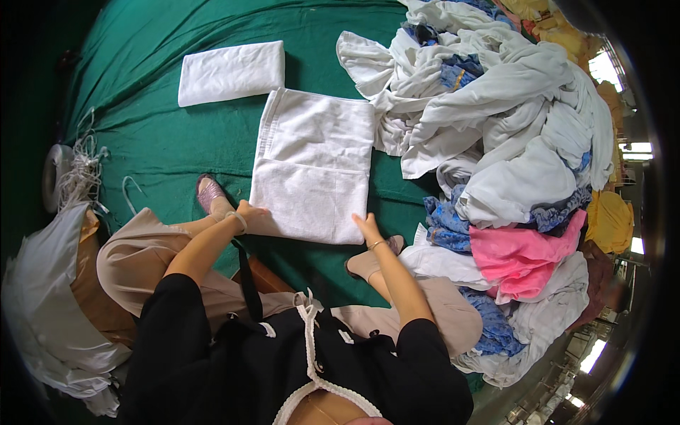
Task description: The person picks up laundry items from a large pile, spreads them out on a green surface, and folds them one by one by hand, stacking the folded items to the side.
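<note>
A white cloth (313, 175), partly folded, lies flat on a green ground sheet (159, 143) between my feet. Its near part is doubled over in a smooth panel, and the far part shows a stitched hem on the left. My left hand (249, 213) grips the near left corner. At the near right corner, my right hand (367, 227) holds the edge with the thumb on top and the fingers hidden. Just beyond, to the upper left, sits a neatly folded white cloth (232, 73). The two cloths meet or nearly meet at one corner.
To the right rises a large heap of crumpled white cloths (510, 117), with blue patterned fabric (449, 223) and a pink cloth (526, 255) in it. On the left are white strings (82, 175), a roll (56, 178) and a white sack (42, 297). A yellow bundle (610, 220) stands behind the heap.
</note>
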A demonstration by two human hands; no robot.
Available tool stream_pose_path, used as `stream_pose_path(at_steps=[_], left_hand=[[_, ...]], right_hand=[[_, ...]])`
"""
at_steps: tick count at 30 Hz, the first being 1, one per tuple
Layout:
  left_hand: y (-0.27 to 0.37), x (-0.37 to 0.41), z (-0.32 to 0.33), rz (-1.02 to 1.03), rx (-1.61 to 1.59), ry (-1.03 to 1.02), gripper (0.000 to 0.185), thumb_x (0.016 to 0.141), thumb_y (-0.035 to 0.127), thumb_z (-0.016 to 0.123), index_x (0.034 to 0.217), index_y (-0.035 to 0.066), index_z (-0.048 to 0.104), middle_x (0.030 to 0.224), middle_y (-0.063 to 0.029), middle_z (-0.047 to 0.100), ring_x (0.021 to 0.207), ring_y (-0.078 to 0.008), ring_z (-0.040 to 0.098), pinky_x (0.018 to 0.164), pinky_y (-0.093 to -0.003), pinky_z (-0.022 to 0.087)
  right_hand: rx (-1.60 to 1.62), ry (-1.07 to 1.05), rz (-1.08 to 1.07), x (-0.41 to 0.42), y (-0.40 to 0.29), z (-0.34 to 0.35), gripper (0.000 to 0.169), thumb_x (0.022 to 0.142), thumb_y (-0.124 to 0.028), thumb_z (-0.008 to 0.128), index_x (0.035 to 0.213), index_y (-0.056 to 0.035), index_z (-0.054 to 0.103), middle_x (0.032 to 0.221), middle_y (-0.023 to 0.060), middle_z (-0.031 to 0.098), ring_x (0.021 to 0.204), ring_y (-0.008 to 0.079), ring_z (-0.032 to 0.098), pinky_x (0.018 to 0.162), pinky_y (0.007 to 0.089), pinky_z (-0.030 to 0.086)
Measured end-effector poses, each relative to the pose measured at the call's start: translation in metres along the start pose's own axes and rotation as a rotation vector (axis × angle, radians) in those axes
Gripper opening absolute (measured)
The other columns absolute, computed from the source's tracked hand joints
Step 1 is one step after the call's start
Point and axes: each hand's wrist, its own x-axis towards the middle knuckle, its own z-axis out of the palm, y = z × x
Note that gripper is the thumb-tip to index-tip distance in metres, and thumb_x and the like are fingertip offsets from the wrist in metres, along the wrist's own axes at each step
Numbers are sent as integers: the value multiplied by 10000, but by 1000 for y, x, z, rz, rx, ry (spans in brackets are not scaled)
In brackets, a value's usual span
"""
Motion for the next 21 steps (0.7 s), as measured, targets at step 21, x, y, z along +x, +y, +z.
stream_pose_path(at_steps=[21], left_hand=[[116, 25, -17, 5, -321, 59, 525, 634, 500, 774, 971, 116, 652, 787, -41, 572, 621, -120, 471, 515, -275, 357]], right_hand=[[394, -296, 404, 51, -143, -34, 550, 764, -540, 652, 1105, -121, 553, 923, 51, 625, 768, 183, 590, 561, 359, 457]])
